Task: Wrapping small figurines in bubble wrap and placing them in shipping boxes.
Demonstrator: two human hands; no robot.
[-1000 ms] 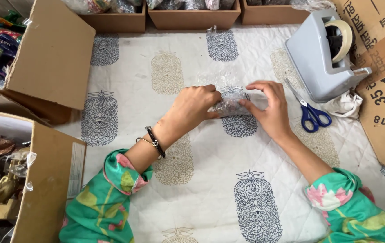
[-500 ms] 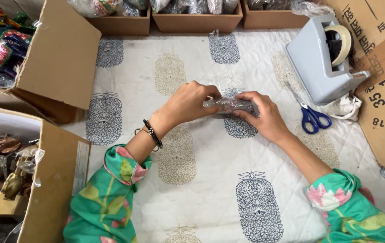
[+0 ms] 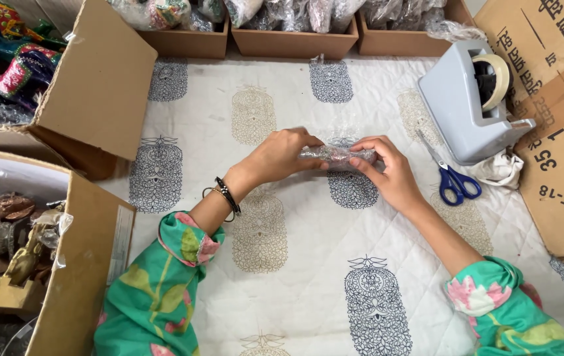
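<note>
Both hands hold a small roll-shaped bundle wrapped in clear bubble wrap (image 3: 336,155) just above the quilted white cloth (image 3: 295,283). My left hand (image 3: 281,155) grips its left end with curled fingers. My right hand (image 3: 387,173) clasps the right end, fingers over the top. What lies inside the wrap is too hidden to tell. Bangles and a black band sit on the left wrist.
A grey tape dispenser (image 3: 470,99) stands at the right, blue-handled scissors (image 3: 450,175) beside it. Flat cardboard (image 3: 559,151) lies far right. Open cartons (image 3: 91,92) with wrapped goods line the left and the back; a box of metal figurines (image 3: 5,244) stands near left.
The bundle has gone from a loose, spread piece of wrap to a tighter roll. Both hands have closed in on its ends and shifted slightly nearer to me.
</note>
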